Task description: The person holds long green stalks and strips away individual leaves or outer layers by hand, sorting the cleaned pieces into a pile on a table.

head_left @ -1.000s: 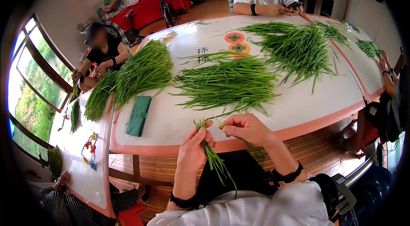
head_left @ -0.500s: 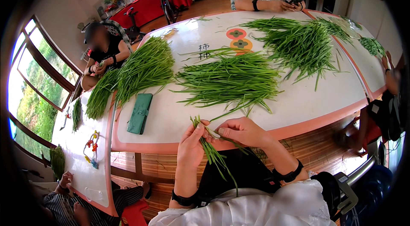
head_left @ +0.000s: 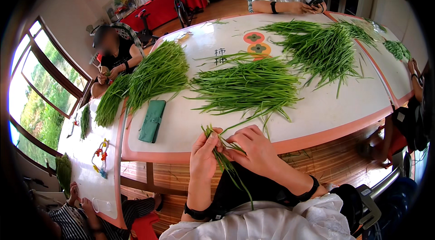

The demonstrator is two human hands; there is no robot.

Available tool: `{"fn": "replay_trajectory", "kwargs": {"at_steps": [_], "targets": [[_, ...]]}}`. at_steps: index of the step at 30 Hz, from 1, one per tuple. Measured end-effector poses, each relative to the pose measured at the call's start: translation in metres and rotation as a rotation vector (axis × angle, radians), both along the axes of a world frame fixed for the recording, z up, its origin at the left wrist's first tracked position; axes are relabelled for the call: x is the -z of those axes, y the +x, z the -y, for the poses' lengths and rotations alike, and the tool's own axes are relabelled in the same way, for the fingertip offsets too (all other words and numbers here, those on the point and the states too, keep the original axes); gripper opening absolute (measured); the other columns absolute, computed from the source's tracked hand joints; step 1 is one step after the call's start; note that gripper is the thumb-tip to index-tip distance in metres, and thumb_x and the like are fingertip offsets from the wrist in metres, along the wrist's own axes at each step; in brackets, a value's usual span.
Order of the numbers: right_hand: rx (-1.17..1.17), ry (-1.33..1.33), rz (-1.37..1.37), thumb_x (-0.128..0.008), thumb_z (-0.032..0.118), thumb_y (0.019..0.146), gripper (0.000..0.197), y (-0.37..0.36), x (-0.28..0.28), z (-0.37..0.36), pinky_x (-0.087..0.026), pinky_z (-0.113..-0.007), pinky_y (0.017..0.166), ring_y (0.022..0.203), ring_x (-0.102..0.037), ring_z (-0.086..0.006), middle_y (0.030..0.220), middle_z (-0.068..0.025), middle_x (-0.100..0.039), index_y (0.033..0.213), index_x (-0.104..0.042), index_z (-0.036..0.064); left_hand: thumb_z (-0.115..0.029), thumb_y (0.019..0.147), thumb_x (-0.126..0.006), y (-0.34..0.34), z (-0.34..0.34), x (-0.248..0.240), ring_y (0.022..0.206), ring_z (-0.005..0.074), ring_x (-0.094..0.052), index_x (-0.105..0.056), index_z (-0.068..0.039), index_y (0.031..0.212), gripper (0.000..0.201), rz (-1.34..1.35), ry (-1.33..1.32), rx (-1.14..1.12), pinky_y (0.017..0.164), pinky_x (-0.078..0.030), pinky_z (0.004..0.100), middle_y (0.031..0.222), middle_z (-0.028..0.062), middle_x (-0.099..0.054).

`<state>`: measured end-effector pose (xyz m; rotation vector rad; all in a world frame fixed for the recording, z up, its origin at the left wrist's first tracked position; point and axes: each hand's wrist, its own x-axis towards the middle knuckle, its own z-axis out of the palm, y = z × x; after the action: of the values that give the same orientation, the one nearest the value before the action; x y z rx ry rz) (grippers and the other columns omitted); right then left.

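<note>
My left hand (head_left: 202, 155) is closed around a small bunch of garlic chives (head_left: 227, 166), held just off the table's front edge. The pale ends poke up above its thumb and the green blades hang down over my lap. Close beside it, my right hand (head_left: 254, 151) has its fingers curled and pinches a few blades of the same bunch. Just beyond my hands, a wide heap of garlic chives (head_left: 247, 83) lies on the white table (head_left: 335, 117), some long blades trailing toward my fingers.
A green wallet (head_left: 152, 121) lies left of my hands. More chive piles (head_left: 158, 74) rest at the left and at the far right (head_left: 321, 54). A beaded loop (head_left: 100, 156) is on the left table. Several people sit around; one across holds a phone (head_left: 316, 1).
My right hand has turned over and come closer to my left, its fingers now on the blades. The left keeps its grip. At the lower left, another person's hands have moved.
</note>
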<state>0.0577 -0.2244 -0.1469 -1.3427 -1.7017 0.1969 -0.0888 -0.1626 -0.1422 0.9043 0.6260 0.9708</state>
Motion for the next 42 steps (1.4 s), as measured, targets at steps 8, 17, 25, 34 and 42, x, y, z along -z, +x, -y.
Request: {"fn": "replay_trajectory", "kwargs": {"at_steps": [8,17,25,34,42], "targets": [[0.066,0.041,0.000,-0.068,0.012,0.070,0.025,-0.006,0.005,0.002,-0.043,-0.036,0.075,0.088,-0.051,-0.0283,0.091,-0.0065,-0.057,0.093,-0.059,0.0063,-0.014,0.091,-0.049,0.001,0.001,0.002,0.063,0.0115,-0.043,-0.056,0.001,0.100,0.018,-0.008,0.000,-0.001,0.060,-0.037,0.0265,0.066,0.0007,-0.046],[-0.031,-0.081,-0.237,-0.061,0.014,0.080,0.013,-0.002,0.012,0.001,-0.046,-0.034,0.066,0.076,-0.057,-0.0256,0.078,-0.0072,-0.063,0.086,-0.062,0.0023,-0.014,0.090,-0.051,0.000,-0.001,0.005,0.061,0.0104,-0.044,-0.058,0.001,0.099,0.018,-0.003,-0.007,0.003,0.058,-0.037,0.0259,0.063,0.0004,-0.047],[-0.292,-0.547,-1.063,-0.059,0.023,0.087,0.025,0.014,0.018,0.002,-0.043,-0.021,0.058,0.067,-0.055,-0.0072,0.083,-0.0037,-0.063,0.088,-0.063,-0.0010,-0.014,0.090,-0.053,0.000,0.001,0.005,0.062,0.0097,-0.043,-0.059,-0.001,0.097,0.016,0.064,-0.052,-0.029,0.058,-0.037,0.0258,0.065,-0.0008,-0.046],[-0.322,-0.567,-1.292,-0.058,0.024,0.088,0.025,0.035,0.009,0.019,-0.047,-0.023,0.069,0.078,-0.058,-0.0097,0.083,-0.0036,-0.063,0.094,-0.063,-0.0002,-0.015,0.089,-0.054,-0.010,-0.012,0.001,0.063,0.0115,-0.045,-0.059,-0.003,0.097,0.015,0.144,-0.086,-0.130,0.059,-0.038,0.0282,0.068,0.0003,-0.049],[-0.342,-0.607,-1.117,-0.056,0.020,0.089,0.024,0.064,0.022,0.057,-0.047,-0.020,0.064,0.070,-0.058,-0.0095,0.077,-0.0039,-0.063,0.094,-0.063,-0.0020,-0.016,0.089,-0.054,-0.022,-0.024,0.002,0.065,0.0118,-0.048,-0.059,-0.004,0.097,0.015,0.240,-0.074,-0.125,0.059,-0.040,0.0288,0.073,0.0006,-0.053]]}}
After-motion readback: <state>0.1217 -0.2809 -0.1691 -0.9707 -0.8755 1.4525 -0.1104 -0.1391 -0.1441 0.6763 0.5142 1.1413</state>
